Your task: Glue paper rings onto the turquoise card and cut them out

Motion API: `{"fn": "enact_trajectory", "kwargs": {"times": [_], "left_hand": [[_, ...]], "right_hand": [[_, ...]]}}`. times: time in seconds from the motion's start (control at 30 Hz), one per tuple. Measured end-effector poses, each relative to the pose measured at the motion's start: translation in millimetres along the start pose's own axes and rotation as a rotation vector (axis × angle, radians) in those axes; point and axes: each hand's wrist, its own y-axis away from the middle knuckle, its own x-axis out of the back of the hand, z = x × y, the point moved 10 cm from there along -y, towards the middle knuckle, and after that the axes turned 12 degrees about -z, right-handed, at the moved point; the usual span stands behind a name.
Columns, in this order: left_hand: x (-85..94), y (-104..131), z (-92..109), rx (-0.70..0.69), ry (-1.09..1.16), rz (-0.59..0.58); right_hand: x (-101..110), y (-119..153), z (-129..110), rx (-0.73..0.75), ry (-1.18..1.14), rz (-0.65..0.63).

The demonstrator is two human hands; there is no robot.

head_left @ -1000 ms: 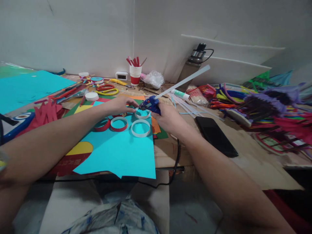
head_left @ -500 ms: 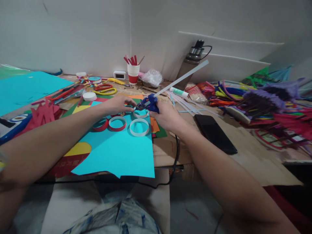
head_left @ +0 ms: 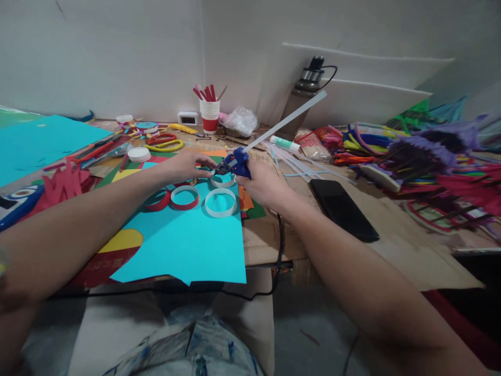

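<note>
My right hand (head_left: 264, 180) is closed around the grip of a blue glue gun (head_left: 238, 163), whose nozzle points left and down. A translucent glue stick (head_left: 286, 120) projects from its rear, slanting up to the right. My left hand (head_left: 186, 166) lies opposite, fingers bent beside the nozzle; whether they pinch anything, I cannot tell.

Just below the nozzle, between my hands, stands a white ring (head_left: 223, 185), partly hidden. Nearer to me are a larger white band (head_left: 221, 214), a red ring with a pale inner face (head_left: 185, 207) and, to its left, a second red ring (head_left: 158, 208) beneath my left forearm. All rest on a bright blue sheet (head_left: 195, 250), which lies over other coloured papers.

A dark cable (head_left: 280, 245) descends below my right wrist past the edge of the worktop (head_left: 266, 240). To the right of my right forearm lies a black phone (head_left: 343, 210). Toward the wall stand a red-and-white paper cup (head_left: 210, 116) holding red strips and a tilted grey bottle (head_left: 296, 107); colourful craft stems (head_left: 364, 143) are heaped at far right.
</note>
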Motion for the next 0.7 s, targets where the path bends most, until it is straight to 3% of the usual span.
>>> {"fn": "enact_trajectory", "kwargs": {"times": [0.3, 0.7], "left_hand": [[-1.2, -2.9, 0.1, -0.063, 0.007, 0.005], [-0.5, -3.3, -3.0, -0.013, -0.016, 0.012]], "right_hand": [[4.5, 3.7, -0.5, -0.045, 0.011, 0.012], [-0.9, 2.6, -2.8, -0.015, 0.047, 0.003]]}}
